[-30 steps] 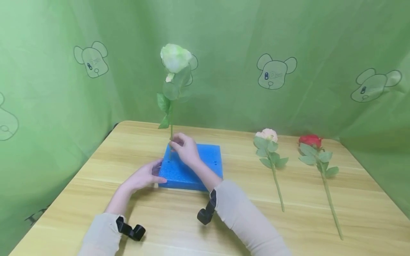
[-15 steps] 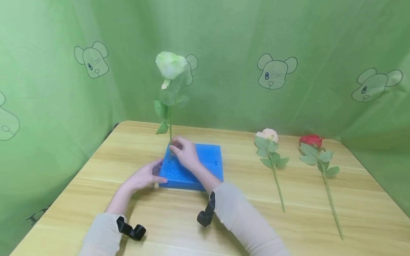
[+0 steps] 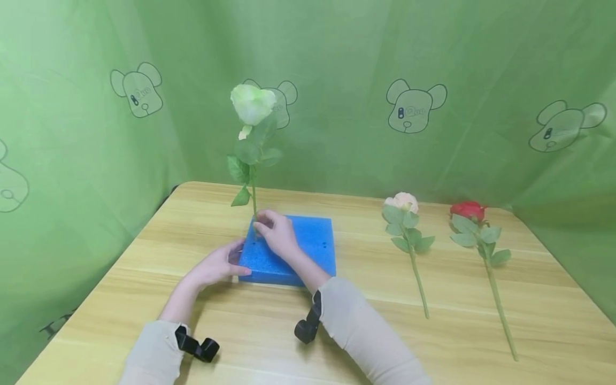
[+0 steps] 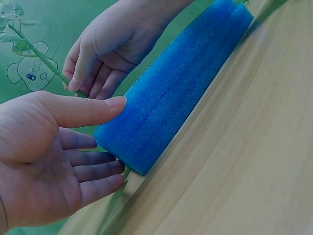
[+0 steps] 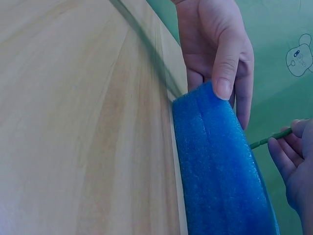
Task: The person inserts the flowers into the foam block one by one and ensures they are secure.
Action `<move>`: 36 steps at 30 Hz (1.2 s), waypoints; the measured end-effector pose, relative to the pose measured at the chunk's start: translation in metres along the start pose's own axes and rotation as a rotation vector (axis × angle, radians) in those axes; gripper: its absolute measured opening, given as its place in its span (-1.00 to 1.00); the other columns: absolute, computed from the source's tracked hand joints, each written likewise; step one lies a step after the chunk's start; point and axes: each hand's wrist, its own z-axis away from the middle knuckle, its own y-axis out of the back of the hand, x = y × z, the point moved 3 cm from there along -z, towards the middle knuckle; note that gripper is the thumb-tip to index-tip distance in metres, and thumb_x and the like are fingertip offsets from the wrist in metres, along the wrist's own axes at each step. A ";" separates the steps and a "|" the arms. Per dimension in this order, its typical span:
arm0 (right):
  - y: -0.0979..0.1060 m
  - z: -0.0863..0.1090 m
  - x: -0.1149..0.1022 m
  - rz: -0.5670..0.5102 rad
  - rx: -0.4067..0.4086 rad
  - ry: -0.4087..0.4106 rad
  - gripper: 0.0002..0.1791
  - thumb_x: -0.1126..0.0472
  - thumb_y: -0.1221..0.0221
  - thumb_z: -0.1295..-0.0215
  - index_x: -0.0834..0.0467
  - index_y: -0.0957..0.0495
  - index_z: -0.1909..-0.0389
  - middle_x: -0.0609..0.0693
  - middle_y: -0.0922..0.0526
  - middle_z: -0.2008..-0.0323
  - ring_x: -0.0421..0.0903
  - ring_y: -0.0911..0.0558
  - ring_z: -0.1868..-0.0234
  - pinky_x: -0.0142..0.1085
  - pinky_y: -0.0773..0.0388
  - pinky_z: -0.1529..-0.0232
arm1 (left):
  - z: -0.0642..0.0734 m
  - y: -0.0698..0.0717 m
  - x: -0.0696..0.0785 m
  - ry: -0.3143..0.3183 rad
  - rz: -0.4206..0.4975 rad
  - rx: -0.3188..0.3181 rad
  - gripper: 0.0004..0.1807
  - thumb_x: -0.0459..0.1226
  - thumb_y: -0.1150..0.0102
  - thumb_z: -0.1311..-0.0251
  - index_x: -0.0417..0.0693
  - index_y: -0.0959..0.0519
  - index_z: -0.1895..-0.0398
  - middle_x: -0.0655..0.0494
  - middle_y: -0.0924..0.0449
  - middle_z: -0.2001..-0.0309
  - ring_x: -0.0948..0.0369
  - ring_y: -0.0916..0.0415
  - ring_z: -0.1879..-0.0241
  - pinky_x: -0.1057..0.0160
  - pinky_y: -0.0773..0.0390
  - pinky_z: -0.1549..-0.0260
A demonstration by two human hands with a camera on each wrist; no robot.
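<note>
A white-green rose (image 3: 252, 104) stands nearly upright over a blue foam block (image 3: 310, 235), its stem reaching down to the block's left part. My right hand (image 3: 278, 235) pinches the stem low down between thumb and fingers. In the right wrist view the stem (image 5: 261, 142) meets the foam's top surface; whether its tip is inside a hole is hidden. At the block's near left corner, my left hand (image 3: 216, 264) rests with its thumb on the front edge and its fingers (image 4: 100, 171) stretched along the left side.
On the table (image 3: 240, 342) to the right lie a pink rose (image 3: 401, 203) and a red rose (image 3: 468, 211), stems pointing toward me. Small holes (image 3: 324, 245) show in the block's right part. A green curtain (image 3: 337, 53) hangs behind the table.
The rose has sunk lower and shifted slightly left, its stem going down toward the foam. My right hand has lowered a little with it. My left hand and the block stay put.
</note>
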 end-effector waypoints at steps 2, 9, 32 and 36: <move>0.000 0.000 0.001 -0.007 0.004 0.006 -0.74 0.34 -0.16 -0.22 0.32 -0.54 0.07 0.19 -0.64 0.18 -0.01 -0.67 0.30 -0.44 -0.61 0.31 | 0.000 0.000 0.000 -0.002 -0.004 0.001 -0.01 -0.29 -0.31 -0.02 -0.46 0.11 -0.37 -0.39 -0.02 -0.34 -0.21 -0.06 -0.30 -0.10 -0.10 -0.27; 0.000 -0.001 0.004 -0.015 0.018 0.011 -0.72 0.34 -0.19 -0.20 0.34 -0.55 0.07 0.19 -0.65 0.19 -0.04 -0.68 0.34 -0.45 -0.62 0.33 | 0.000 0.000 0.002 -0.016 0.000 -0.003 -0.03 -0.28 -0.31 -0.03 -0.45 0.09 -0.37 -0.40 -0.05 -0.33 -0.21 -0.07 -0.29 -0.10 -0.11 -0.26; 0.004 -0.001 0.009 -0.055 -0.020 -0.049 -0.78 0.32 -0.18 -0.21 0.32 -0.56 0.14 0.16 -0.64 0.23 -0.02 -0.65 0.29 -0.41 -0.63 0.37 | 0.001 -0.001 -0.001 -0.005 -0.011 -0.004 0.00 -0.24 -0.32 0.00 -0.43 0.08 -0.37 -0.38 -0.04 -0.34 -0.21 -0.07 -0.29 -0.12 -0.12 -0.26; 0.008 -0.001 0.007 -0.097 -0.021 -0.058 -0.79 0.32 -0.17 -0.22 0.33 -0.56 0.16 0.17 -0.64 0.21 0.01 -0.65 0.26 -0.37 -0.64 0.33 | 0.001 -0.001 0.002 -0.009 -0.005 -0.003 -0.02 -0.27 -0.31 -0.02 -0.45 0.09 -0.37 -0.40 -0.04 -0.33 -0.22 -0.07 -0.29 -0.12 -0.11 -0.26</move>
